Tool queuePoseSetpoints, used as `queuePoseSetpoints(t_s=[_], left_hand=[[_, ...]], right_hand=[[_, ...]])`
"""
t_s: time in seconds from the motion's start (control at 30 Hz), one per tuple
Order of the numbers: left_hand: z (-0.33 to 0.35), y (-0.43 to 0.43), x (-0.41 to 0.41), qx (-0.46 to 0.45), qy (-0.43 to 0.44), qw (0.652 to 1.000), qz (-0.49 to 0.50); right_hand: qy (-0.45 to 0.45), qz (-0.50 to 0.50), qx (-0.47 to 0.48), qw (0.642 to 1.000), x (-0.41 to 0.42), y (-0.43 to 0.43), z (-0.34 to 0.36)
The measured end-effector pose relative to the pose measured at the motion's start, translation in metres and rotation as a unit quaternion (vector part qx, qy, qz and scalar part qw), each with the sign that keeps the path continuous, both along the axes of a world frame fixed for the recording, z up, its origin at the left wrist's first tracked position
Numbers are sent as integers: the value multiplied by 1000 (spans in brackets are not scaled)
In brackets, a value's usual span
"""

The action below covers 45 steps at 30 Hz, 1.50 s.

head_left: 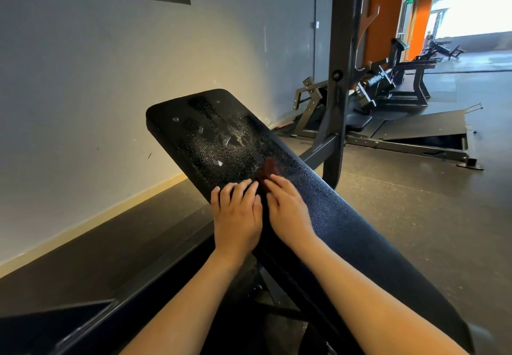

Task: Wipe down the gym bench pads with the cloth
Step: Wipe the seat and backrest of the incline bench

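On the slanted black padded bench (346, 216), a small reddish-brown cloth (267, 170) peeks from under the fingertips. The left hand (237, 216) and right hand (288, 210) press flat, fingers together. Bunched so small, the cloth could slip out, leaving the wet droplets (221, 144) above unwiped.

- black vinyl-look bench pad (332, 202): fine pebbled grain, semi-gloss; upper part beaded with wet droplets and shiny smears, lower part drier with a dull sheen.
- dark red-brown cloth (268, 167): soft fabric, matt; weave too blurred to tell.
- black metal frame upright (339, 91): painted, smooth, satin.
- dark speckled floor (415, 216): rubber-like, matt, finely rough.
- grey painted wall (138, 77): smooth, matt, a few scuffs.
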<state>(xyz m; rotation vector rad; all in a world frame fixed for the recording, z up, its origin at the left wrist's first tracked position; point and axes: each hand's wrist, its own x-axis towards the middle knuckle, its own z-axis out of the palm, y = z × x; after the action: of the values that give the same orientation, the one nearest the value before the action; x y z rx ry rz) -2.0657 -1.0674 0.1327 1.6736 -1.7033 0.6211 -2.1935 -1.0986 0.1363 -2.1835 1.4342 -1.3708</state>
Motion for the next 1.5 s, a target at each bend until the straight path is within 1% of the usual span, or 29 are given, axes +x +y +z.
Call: queuePoseSetpoints(t_s=[0.07,0.1,0.2,0.3,0.37,0.47,0.53,0.6,0.7,0.77,0.83,0.87,0.97,1.03,1.1,1.17,1.2,1.23,1.3,1.37,1.43,1.5], left_hand=[[0,0,1,-6,0,1000,-8],[0,0,1,-9,-1,1000,-11],[-2,1,3,-10,6,1000,-21],[-4,2,2,-10,14,1000,-25],[-5,2,1,-8,17,1000,-24],[-5,1,2,-6,22,999,-26],[-5,0,2,-6,23,999,-27],[-6,0,5,-5,23,999,-31],[-6,0,6,5,14,999,-35],[-6,0,5,10,19,999,-32],[-6,2,3,9,30,999,-30],[-6,2,2,7,33,999,-31],[-6,3,3,10,32,999,-37],[-6,4,5,13,34,998,-42],[-6,5,4,16,33,998,-43],[-5,6,3,19,25,999,-32],[-3,6,1,21,17,999,-24],[-1,6,0,23,8,1000,-16],[7,1,-5,25,-4,1000,-13],[16,-7,-10,35,-20,999,-16],[22,-18,-15,52,-55,997,-14],[26,-30,-21,68,-75,995,-20]], right_hand=[[19,37,-14,999,0,5,-6],[25,39,-9,999,-5,0,-6],[28,-9,23,999,-23,-27,-7],[-4,-54,77,996,-30,-38,0],[-10,-48,63,997,-18,-28,3],[7,35,5,999,0,-3,0],[31,69,-13,997,-1,-2,-5],[36,47,-1,998,-10,-17,-7],[7,-24,55,998,-19,-32,0],[-14,-47,65,997,-13,-29,3],[-29,-34,43,998,-5,-16,2],[-28,-13,22,999,-2,-9,0],[21,61,-32,997,-3,5,-14],[45,53,-39,997,-13,-6,-18],[26,-5,-4,1000,-24,-19,-14],[-21,-60,51,997,-25,-24,-7],[-34,-63,55,996,-21,-22,-5],[-35,-46,41,998,-15,-18,-5],[-11,25,-9,1000,-5,-9,-9],[8,54,-20,998,-12,-13,-11],[9,21,-2,1000,-28,-32,-12],[2,-36,34,999,-48,-51,-11]])
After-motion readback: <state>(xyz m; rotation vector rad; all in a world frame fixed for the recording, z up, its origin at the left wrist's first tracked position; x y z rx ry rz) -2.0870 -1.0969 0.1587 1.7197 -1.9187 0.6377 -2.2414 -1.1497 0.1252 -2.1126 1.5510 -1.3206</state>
